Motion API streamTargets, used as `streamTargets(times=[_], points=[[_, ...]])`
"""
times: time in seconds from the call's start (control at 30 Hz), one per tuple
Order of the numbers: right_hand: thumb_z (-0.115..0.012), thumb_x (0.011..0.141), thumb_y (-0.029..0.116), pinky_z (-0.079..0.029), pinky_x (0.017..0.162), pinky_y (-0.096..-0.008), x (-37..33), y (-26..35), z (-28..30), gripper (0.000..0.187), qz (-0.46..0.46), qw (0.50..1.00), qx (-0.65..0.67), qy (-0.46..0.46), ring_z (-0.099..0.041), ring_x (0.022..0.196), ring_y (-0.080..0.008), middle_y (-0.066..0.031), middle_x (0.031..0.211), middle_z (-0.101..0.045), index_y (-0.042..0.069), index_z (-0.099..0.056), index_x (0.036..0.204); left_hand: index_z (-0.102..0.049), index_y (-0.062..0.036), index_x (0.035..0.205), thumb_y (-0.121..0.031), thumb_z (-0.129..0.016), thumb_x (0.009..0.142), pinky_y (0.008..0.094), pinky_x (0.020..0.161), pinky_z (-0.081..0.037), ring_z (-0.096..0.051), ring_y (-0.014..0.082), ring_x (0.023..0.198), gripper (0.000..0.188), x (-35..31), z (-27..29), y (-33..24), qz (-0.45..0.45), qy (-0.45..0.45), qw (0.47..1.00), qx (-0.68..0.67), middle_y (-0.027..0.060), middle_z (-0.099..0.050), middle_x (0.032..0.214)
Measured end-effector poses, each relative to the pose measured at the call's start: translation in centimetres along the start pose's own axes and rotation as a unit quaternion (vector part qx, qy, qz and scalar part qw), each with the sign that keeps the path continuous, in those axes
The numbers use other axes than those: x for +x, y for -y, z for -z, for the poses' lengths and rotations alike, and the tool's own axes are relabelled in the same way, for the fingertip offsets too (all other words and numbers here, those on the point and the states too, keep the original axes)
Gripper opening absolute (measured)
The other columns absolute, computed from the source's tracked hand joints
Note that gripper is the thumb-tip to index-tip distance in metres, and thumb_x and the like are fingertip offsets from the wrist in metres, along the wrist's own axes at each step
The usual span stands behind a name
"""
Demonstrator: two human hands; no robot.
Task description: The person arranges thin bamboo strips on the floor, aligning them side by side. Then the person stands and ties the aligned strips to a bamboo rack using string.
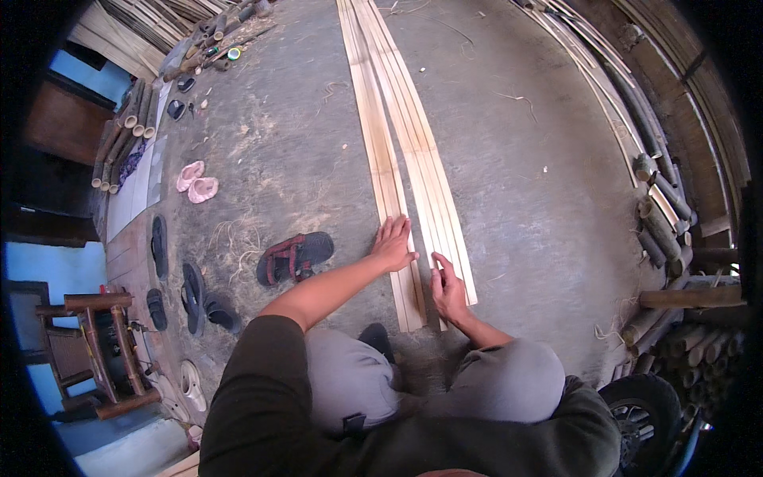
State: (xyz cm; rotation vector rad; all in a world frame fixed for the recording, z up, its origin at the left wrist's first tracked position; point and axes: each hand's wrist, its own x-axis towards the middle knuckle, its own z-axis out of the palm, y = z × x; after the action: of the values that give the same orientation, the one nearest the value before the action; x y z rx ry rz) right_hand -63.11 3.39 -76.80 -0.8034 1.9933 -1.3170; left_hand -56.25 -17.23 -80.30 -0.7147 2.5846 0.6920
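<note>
Long, pale bamboo strips (421,151) lie side by side on the floor in two bands, running away from me with a narrow gap between them. My left hand (392,245) rests flat on the near part of the left band (385,175), fingers stretched forward and thumb out toward the gap. At the inner edge of the right band, my right hand (450,292) has its fingers bent and closed around a thin strip; the palm side partly hides the grip. Near ends of the strips lie just in front of my knees.
Left of the strips lie a dark sandal with red straps (290,258), pink shoes (197,183) and several dark slippers (192,298). A bamboo stool (99,354) stands at far left. Bamboo poles (664,215) line the right side, with a black wheel (640,421) nearby.
</note>
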Motion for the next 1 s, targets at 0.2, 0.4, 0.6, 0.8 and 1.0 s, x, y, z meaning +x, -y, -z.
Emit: streamTargets(times=[0.2, 0.4, 0.6, 0.8, 1.0], points=[[-0.051, 0.102, 0.016, -0.050, 0.062, -0.0369, 0.2, -1.9, -1.5, 0.040, -0.007, 1.000, -0.028, -0.003, -0.061, 0.061, -0.0213, -0.0104, 0.068, -0.061, 0.011, -0.046, 0.142, -0.014, -0.0032, 0.157, -0.049, -0.065, 0.090, 0.0544, 0.121, -0.014, -0.005, 0.0448, 0.151, 0.096, 0.1, -0.2, 0.0, -0.014, 0.003, 1.000, 0.022, 0.0159, -0.009, 0.165], [-0.054, 0.098, 0.014, -0.051, 0.061, -0.0498, 0.4, -3.4, -1.3, 0.043, 0.059, 0.986, -0.149, 0.038, -0.066, 0.067, -0.0420, -0.0251, 0.075, -0.065, 0.010, -0.047, 0.141, -0.014, -0.0043, 0.158, -0.051, -0.060, 0.092, 0.0534, 0.122, -0.014, -0.006, 0.0425, 0.151, 0.093, -0.5, 0.1, 0.6, -0.027, -0.005, 0.999, 0.030, 0.0144, -0.008, 0.166], [-0.055, 0.098, 0.017, -0.052, 0.065, -0.0541, 1.9, -4.0, -1.8, 0.043, 0.034, 0.977, -0.201, 0.061, -0.067, 0.076, -0.0453, -0.0296, 0.087, -0.067, 0.008, -0.050, 0.139, -0.018, -0.0032, 0.157, -0.052, -0.057, 0.094, 0.0538, 0.121, -0.016, -0.008, 0.0439, 0.150, 0.088, -0.6, 0.2, -0.4, -0.022, -0.011, 0.999, 0.047, 0.0147, -0.010, 0.165], [-0.056, 0.096, 0.017, -0.054, 0.075, -0.0521, 1.9, -2.7, -1.6, 0.048, 0.016, 0.968, -0.239, 0.079, -0.066, 0.085, -0.0453, -0.0281, 0.102, -0.064, 0.013, -0.048, 0.143, -0.020, -0.0029, 0.156, -0.053, -0.052, 0.096, 0.0550, 0.121, -0.015, -0.008, 0.0461, 0.150, 0.084, -0.6, -1.0, 1.4, -0.077, -0.048, 0.992, 0.082, 0.0159, -0.010, 0.165], [-0.060, 0.092, 0.016, -0.054, 0.075, -0.0509, 2.5, -3.5, -1.4, 0.048, 0.043, 0.967, -0.234, 0.090, -0.066, 0.082, -0.0447, -0.0258, 0.095, -0.064, 0.014, -0.053, 0.140, -0.017, -0.0052, 0.157, -0.046, -0.051, 0.098, 0.0538, 0.122, -0.011, -0.005, 0.0469, 0.150, 0.080, -1.0, -0.5, 0.8, -0.074, -0.025, 0.995, 0.060, 0.0136, -0.007, 0.166]])
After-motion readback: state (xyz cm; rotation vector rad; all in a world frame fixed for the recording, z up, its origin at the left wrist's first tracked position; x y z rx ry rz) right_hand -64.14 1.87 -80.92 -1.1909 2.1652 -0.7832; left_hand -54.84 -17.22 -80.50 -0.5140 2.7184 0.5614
